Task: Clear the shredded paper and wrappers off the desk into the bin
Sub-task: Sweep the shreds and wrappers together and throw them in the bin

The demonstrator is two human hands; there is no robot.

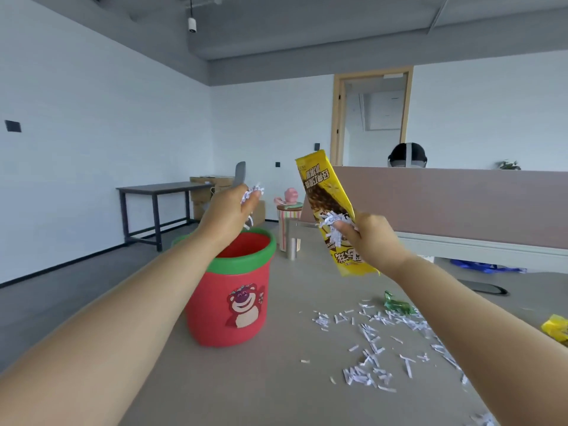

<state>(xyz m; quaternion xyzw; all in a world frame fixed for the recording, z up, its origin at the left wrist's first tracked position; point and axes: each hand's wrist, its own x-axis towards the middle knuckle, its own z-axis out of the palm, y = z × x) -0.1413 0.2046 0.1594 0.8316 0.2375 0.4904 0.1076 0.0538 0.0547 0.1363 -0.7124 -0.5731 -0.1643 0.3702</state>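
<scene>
A red bin [229,305] with a green rim and a bear picture stands on the grey desk [261,379]. My left hand [227,215] hovers right above the bin's opening, closed on a pinch of white shredded paper [253,192]. My right hand [373,241], to the right of the bin and above the desk, grips a long yellow snack wrapper [329,207] together with some paper shreds. Loose shredded paper [378,342] lies scattered on the desk at the right. A green wrapper [396,304] and another yellow wrapper [556,329] rest among it.
A metal cylinder [292,241] and a striped cup with a pink object [289,210] stand behind the bin. A pinkish partition [461,201] borders the desk's far side. A dark table [159,192] with cardboard boxes stands by the far wall. A blue bag [485,267] lies at right.
</scene>
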